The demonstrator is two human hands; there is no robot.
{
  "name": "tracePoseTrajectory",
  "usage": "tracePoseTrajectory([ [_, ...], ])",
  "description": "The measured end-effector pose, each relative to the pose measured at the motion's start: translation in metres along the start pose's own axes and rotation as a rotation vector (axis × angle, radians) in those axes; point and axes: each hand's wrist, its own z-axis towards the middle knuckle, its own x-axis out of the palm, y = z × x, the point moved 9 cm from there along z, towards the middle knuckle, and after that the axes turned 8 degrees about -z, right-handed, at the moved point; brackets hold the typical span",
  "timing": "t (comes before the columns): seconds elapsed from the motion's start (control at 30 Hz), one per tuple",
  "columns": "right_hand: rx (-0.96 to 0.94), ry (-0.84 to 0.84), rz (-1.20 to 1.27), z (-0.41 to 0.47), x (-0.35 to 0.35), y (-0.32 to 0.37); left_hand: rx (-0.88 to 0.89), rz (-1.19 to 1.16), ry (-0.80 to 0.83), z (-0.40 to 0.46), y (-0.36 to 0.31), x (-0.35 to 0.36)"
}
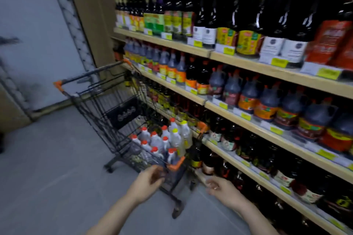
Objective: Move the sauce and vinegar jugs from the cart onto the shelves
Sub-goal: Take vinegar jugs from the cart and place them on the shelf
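Here the cart (107, 105) stands parked close against the shelves (238, 108), its long side running along them, which looks deliberate: a jug lifted out need only swing a short way to reach a shelf edge. The jugs (162, 139) are all in the basket, bunched upright at the end nearest the person; most have red caps and pale or greyish bodies, two or three have yellow caps and look clearer. Packed together like that they prop one another up.

Both hands are empty. The left hand (147, 183) hovers just below the cart's orange corner guard (176, 164), fingers loosely curled round nothing, and whether it touches the wire I cannot tell through the blur. The right hand (223, 189) hangs relaxed and open between the cart and the lowest shelves, touching nothing. By my reading no jug has been taken in hand yet, and the nearest red-capped ones are the natural first pick.

The shelves are wooden boards with yellow price tags along the front edges, already crowded with dark bottles above and handled dark jugs on the middle tiers. The floor (47, 177) is plain grey; a pale, scuffed wall (34, 34) closes the aisle behind the cart
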Motion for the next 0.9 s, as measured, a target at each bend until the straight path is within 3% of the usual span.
tracePoseTrajectory([
  [0.27, -0.139, 0.028, -0.030, 0.073, 0.048, 0.145, -0.093, 0.019, -0.164, -0.019, 0.076, -0.135],
  [0.63, -0.194, 0.031, 0.018, 0.200, 0.068, 0.223, -0.149, 0.096, -0.340, 0.027, 0.153, -0.228],
  [0.9, -0.262, 0.077, -0.085, 0.355, 0.087, 0.274, -0.178, 0.388, -0.436, 0.129, 0.219, -0.300],
])
